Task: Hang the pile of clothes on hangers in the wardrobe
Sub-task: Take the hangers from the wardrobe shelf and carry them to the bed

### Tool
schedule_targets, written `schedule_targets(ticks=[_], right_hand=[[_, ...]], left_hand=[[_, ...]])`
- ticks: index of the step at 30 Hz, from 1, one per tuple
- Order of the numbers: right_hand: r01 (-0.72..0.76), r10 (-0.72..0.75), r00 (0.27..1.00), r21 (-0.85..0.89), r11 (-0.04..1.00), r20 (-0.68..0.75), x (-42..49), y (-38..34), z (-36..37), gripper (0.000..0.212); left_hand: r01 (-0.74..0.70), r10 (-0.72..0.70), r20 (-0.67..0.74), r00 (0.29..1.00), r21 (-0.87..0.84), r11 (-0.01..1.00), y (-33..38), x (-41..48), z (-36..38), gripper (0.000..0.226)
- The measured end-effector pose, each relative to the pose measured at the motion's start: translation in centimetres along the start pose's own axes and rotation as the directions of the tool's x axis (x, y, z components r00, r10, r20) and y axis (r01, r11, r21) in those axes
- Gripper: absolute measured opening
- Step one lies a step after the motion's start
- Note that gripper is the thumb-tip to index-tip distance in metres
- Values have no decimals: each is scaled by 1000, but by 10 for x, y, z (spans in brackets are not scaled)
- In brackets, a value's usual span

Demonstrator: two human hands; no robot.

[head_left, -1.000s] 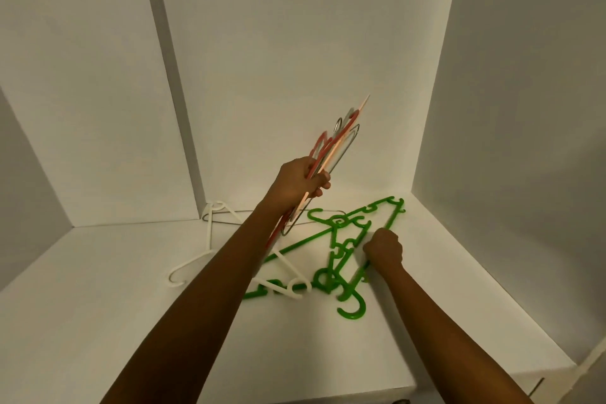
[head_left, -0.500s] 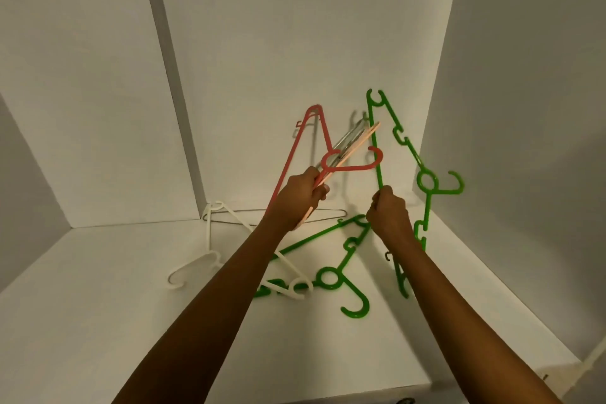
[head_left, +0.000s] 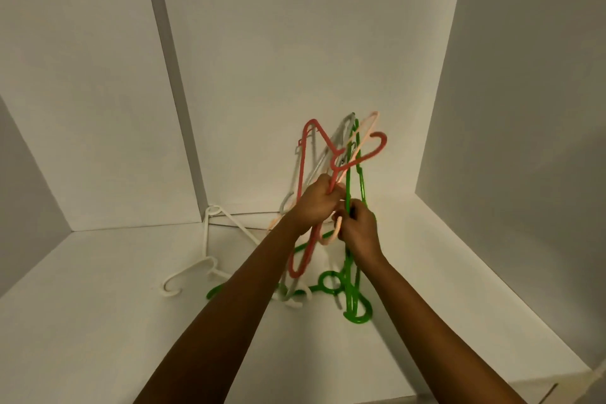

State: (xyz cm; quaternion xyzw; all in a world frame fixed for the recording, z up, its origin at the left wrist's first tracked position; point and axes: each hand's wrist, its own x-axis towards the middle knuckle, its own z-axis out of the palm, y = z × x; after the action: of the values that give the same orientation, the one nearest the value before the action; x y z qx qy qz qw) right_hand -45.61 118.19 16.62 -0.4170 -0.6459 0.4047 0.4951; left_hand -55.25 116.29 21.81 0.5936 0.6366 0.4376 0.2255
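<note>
left grip (head_left: 314,203): red hanger (head_left: 302,167) 1 | right grip (head_left: 359,229): green hanger (head_left: 351,285) 1

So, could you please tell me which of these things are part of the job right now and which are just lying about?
In the job: left hand gripping the red hanger, grey hanger and peach hanger; right hand gripping the upright green hanger beside them.
Lying about on the shelf: white hanger, second green hanger, wire hanger at the back.
</note>
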Motion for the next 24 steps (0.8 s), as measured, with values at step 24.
schedule_targets(ticks=[24], right_hand=[[-333,505,858,-654,680,89,19,29,-25,18]], left_hand=[[-119,117,-76,990,-21,993,0,-4,-35,32]])
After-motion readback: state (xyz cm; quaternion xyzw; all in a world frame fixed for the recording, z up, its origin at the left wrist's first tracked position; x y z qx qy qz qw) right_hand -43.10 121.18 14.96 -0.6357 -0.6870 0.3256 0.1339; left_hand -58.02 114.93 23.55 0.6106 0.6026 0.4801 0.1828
